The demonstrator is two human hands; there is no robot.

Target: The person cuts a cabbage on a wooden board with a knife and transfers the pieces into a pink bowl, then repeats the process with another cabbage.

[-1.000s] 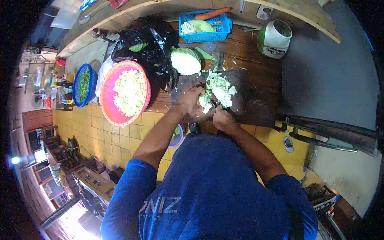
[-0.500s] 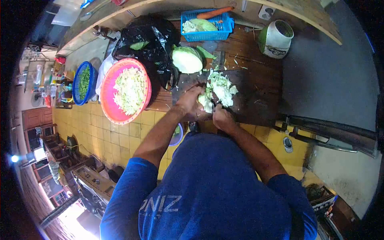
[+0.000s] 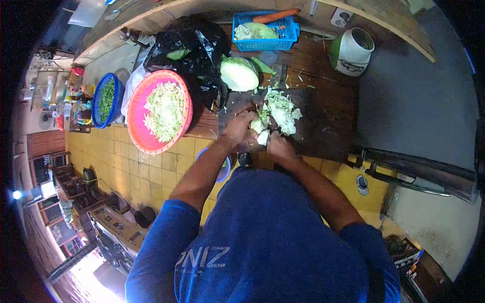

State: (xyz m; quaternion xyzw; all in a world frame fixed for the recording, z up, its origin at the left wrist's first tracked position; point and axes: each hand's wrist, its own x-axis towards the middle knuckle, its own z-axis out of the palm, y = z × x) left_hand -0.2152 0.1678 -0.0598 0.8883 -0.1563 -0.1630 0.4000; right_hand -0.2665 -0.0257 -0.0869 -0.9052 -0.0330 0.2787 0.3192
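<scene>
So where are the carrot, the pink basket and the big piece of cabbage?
Carrot point(image 3: 275, 16), head view: middle of its orange body.
Pink basket point(image 3: 138, 107), head view: inner wall, left of the shreds.
Big piece of cabbage point(image 3: 239, 76), head view: middle of its pale side.

Short blue sleeves and a blue shirt with pale, partly visible lettering, "ONIZ", above smaller blurred print.

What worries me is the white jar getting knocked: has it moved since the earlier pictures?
No. The white jar keeps its place against the wall socket, just below and slightly right; only the whole view has shifted a little.
</scene>
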